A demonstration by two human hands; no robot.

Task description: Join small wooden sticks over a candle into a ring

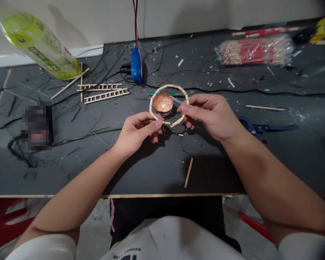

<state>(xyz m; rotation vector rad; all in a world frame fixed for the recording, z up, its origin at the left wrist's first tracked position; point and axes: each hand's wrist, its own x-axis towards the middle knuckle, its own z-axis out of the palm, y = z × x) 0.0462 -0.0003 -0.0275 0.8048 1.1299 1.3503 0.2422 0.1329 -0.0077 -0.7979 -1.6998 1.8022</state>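
Note:
Between my two hands is a ring of short pale wooden pieces (168, 86), held up over the table. My left hand (138, 130) pinches its lower left side between thumb and fingers. On the right side, my right hand (209, 113) grips the ring in the same way. A small gap shows at the ring's bottom, where the pieces meet at an angle. Behind the ring, seen through it, a lit candle in a small round cup (163, 104) burns on the table. A green stick-like tool (155, 94) lies partly hidden behind the cup.
Blue pliers-like cutters (276, 128) lie right of my right hand. Two small wooden ladder-like frames (107, 95) rest at left, near a green-labelled bottle (40, 47). A plastic-wrapped bundle of sticks (256, 51) sits at back right. A blue device (137, 65) has cables attached. A loose stick (189, 172) lies near the front edge.

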